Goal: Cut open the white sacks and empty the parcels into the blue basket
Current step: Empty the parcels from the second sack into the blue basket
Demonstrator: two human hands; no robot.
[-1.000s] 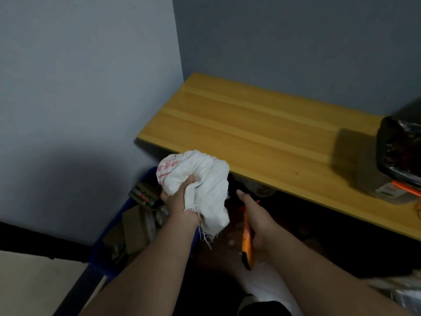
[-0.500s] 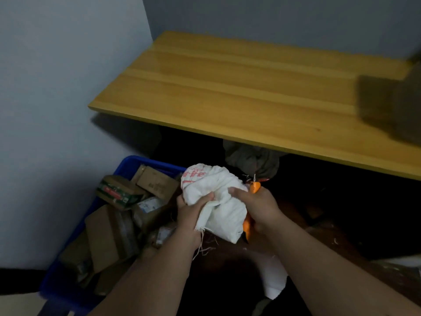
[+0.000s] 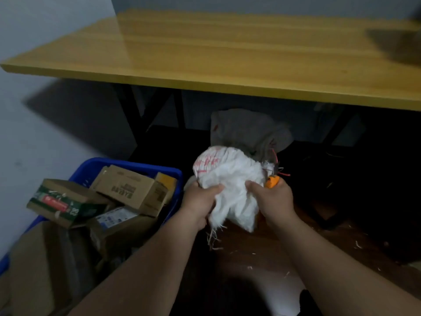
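Two bare forearms reaching forward. Left hand point(image 3: 200, 200) and right hand point(image 3: 272, 199), both clenched on a crumpled white sack point(image 3: 230, 179) with red print, held above the dark floor, frayed threads hanging below. Right hand also grips an orange cutter point(image 3: 272, 181), tip showing beside the sack. Blue basket point(image 3: 136, 166) just left of the hands, piled with cardboard parcels point(image 3: 129, 190). Grey sack point(image 3: 248, 131) slumped beyond, under the wooden table point(image 3: 205, 55). Pale wall behind.
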